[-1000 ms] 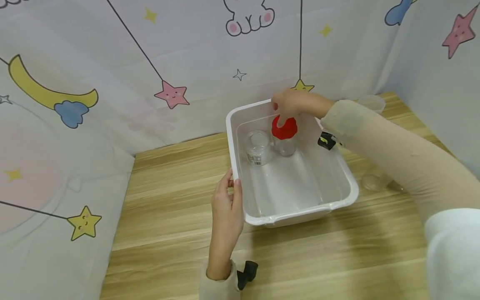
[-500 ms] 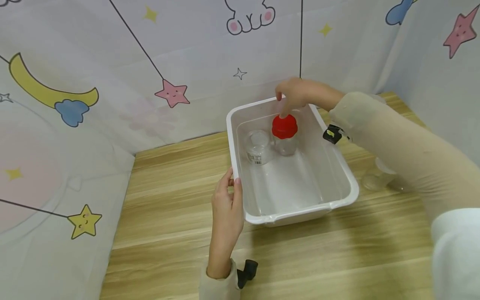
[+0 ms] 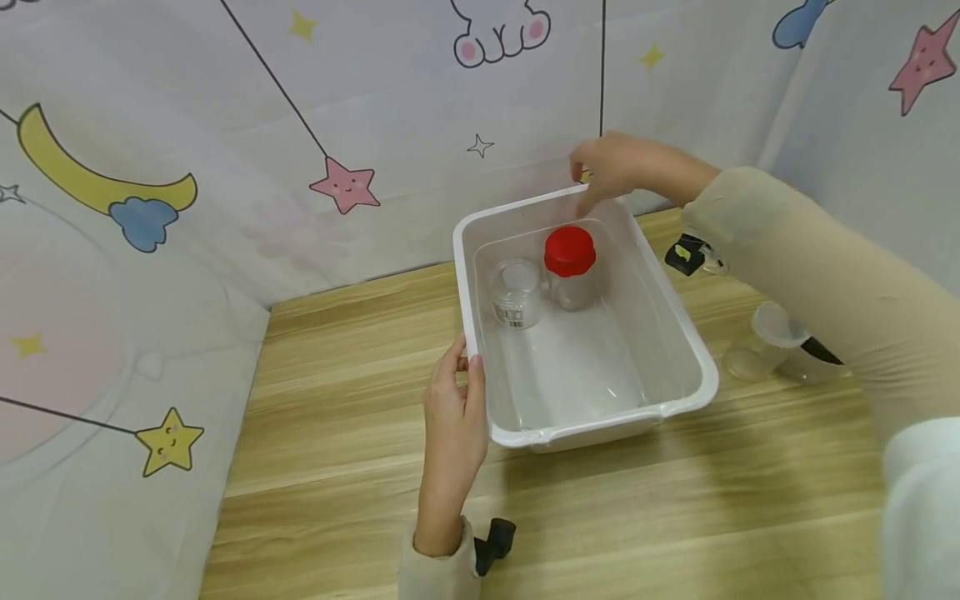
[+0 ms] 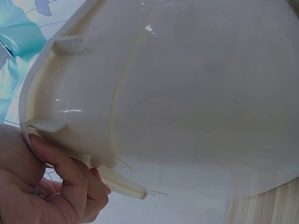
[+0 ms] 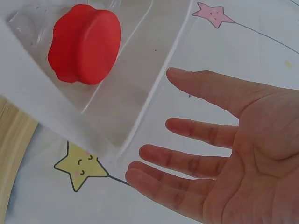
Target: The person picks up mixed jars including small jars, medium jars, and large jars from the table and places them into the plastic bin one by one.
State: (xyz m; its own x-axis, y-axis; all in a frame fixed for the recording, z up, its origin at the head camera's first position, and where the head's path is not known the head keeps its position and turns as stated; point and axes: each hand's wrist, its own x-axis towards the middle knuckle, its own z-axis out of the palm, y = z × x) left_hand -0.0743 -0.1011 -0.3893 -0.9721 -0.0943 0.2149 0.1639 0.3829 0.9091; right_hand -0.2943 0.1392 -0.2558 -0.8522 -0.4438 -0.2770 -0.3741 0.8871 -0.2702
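Now the red-lidded jar (image 3: 570,252) stands near the far edge of the white tub (image 3: 600,427), just beside a clear jar (image 3: 516,295), seemingly settled: the right hand (image 3: 621,163) has risen off it toward the far right corner, fingers loose and holding nothing, while the left hand (image 3: 455,407) grips the left edge.

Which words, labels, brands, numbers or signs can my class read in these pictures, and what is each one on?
Nothing can be read as words or numbers.
Clear jar beside the red-lidded jar in the white tub: a label with dark print, perhaps a barcode, too small and blurred to read.
Backdrop: drawings only.
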